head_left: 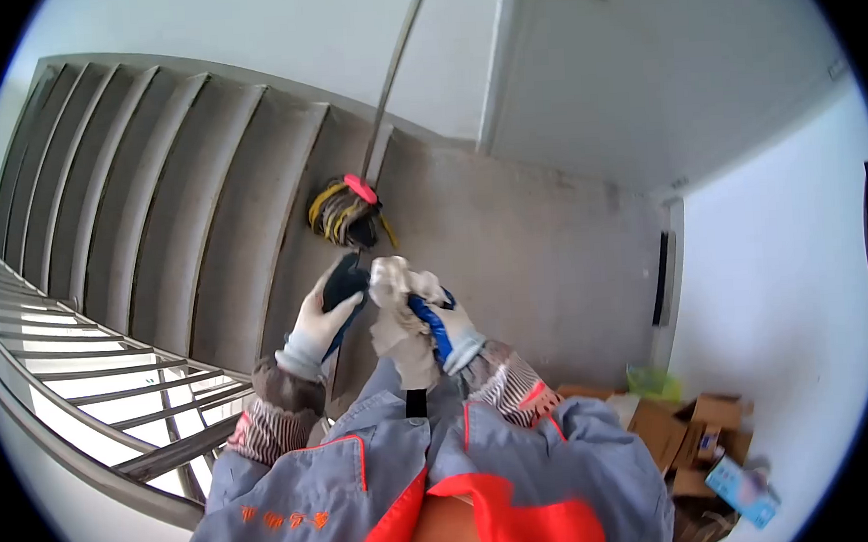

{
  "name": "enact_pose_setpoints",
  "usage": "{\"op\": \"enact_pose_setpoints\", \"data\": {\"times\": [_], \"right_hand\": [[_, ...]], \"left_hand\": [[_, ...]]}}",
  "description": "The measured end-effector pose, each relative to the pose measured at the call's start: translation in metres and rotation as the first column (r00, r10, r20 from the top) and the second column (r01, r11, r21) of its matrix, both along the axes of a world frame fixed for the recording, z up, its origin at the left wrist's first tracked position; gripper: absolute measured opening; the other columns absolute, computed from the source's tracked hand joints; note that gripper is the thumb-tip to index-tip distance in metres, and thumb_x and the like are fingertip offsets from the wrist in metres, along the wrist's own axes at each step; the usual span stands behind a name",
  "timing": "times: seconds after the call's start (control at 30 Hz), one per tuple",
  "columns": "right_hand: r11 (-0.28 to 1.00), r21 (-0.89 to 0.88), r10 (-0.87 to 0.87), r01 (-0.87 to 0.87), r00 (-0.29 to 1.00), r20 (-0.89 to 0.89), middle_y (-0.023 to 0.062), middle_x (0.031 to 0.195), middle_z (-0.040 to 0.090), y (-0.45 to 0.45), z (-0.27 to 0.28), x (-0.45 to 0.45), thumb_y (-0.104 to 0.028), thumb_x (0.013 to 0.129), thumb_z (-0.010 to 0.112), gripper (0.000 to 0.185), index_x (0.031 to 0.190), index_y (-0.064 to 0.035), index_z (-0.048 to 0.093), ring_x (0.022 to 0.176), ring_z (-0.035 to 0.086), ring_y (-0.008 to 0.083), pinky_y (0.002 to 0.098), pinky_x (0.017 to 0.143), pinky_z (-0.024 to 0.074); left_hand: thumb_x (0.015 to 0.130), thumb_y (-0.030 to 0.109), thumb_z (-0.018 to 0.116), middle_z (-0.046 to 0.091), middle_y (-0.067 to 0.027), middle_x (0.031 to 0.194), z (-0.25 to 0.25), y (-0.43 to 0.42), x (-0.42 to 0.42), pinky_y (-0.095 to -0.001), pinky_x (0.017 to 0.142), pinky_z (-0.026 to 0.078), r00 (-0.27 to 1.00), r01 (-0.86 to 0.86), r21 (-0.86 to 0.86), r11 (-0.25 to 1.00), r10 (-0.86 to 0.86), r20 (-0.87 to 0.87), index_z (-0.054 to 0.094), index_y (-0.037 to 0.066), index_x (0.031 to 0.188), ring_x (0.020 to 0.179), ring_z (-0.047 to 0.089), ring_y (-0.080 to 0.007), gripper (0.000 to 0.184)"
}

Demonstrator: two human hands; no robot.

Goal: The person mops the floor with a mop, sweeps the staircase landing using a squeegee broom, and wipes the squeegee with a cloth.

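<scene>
My left hand (317, 324), in a white work glove with a blue palm, is closed at the fingers around a small dark piece (342, 284) whose kind I cannot make out. My right hand (449, 327), gloved the same way, grips a crumpled beige-grey rag (405, 341) that hangs down in front of my waist. Just beyond both hands, a bundle of yellow, grey and black straps or cord (338, 215) with a bright pink piece (360, 188) lies on the floor by the stair edge.
Stairs (179, 176) run off to the left beside a metal railing (99, 431). A thin pole (398, 57) stands above the bundle. A grey door (640, 74) is at upper right. Cardboard boxes (659, 434), a green bag (656, 384) and a blue box (740, 490) sit at lower right.
</scene>
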State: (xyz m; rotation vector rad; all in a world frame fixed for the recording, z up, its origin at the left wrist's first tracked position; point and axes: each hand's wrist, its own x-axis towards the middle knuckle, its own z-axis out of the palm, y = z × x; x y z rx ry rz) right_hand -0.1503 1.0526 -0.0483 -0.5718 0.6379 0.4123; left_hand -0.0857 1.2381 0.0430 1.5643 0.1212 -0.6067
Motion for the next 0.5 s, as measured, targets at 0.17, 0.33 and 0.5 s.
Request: {"op": "enact_pose_setpoints", "data": {"times": [0.17, 0.33, 0.5], "right_hand": [[0.996, -0.085, -0.022, 0.022, 1.000, -0.004, 0.0017, 0.087, 0.059, -0.038, 0.028, 0.002, -0.003, 0.086, 0.060, 0.020, 0.106, -0.0047, 0.058, 0.068, 0.058, 0.0079, 0.0218, 0.055, 0.0486], [0.945, -0.326, 0.083, -0.025, 0.983, 0.166, 0.0076, 0.130, 0.048, -0.036, 0.100, -0.009, -0.033, 0.102, 0.028, 0.043, 0.136, -0.0085, 0.037, 0.118, 0.047, 0.0209, 0.0352, 0.102, 0.0370], [0.905, -0.407, 0.158, -0.126, 0.986, 0.046, 0.0069, 0.123, 0.051, -0.058, 0.109, -0.007, -0.038, 0.098, 0.043, 0.046, 0.135, -0.0113, 0.038, 0.112, 0.050, 0.0244, 0.0374, 0.097, 0.0407]], "left_hand": [[0.070, 0.031, 0.077, 0.052, -0.0211, 0.126, -0.016, 0.018, 0.089, -0.0346, 0.101, 0.039, 0.932, 0.017, 0.480, 0.877, -0.188, 0.311, 0.036, -0.003, 0.136, 0.118, 0.051, -0.0280, 0.085], [0.064, 0.037, 0.076, 0.045, -0.0223, 0.133, 0.041, -0.013, 0.210, -0.0383, 0.104, 0.036, 0.925, -0.053, 0.736, 0.675, -0.245, 0.291, 0.033, 0.001, 0.138, 0.124, 0.044, -0.0334, 0.093], [0.068, 0.041, 0.069, 0.051, -0.0158, 0.130, 0.037, -0.034, 0.291, -0.0376, 0.099, 0.041, 0.933, -0.203, 0.680, 0.705, -0.073, 0.353, 0.040, 0.012, 0.137, 0.119, 0.050, -0.0303, 0.081]]}}
